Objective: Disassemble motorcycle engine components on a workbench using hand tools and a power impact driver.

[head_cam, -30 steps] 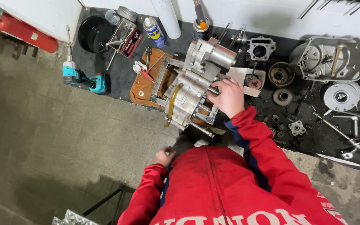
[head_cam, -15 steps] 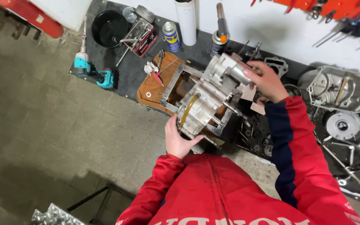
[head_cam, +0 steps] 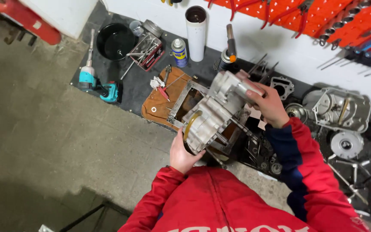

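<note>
In the head view, near the middle of the frame, the person holds a grey metal engine case [head_cam: 213,114] with both hands, lifted and tilted over a metal frame stand [head_cam: 181,96] that lies on a brown mat [head_cam: 157,107]; the left hand [head_cam: 183,152] supports the lower end from beneath, its fingers curled against the round cover, probably because the weight sits there; the right hand [head_cam: 269,103] grips the upper end, fingers wrapped around the cylinder-shaped part, which seems to steady the tilt. Both arms wear red sleeves with a dark blue band. In the upper left of the frame, on the dark floor mat [head_cam: 129,88], stand a black round pan [head_cam: 116,41], a teal cordless drill [head_cam: 101,83] and a blue spray can [head_cam: 179,51]; a white tube [head_cam: 195,32] rises just beside the can. At the right of the frame lie other engine covers [head_cam: 342,109] and small parts, spread flat so each stays within reach; on the red wall board [head_cam: 323,15] at the upper right hang tools.
</note>
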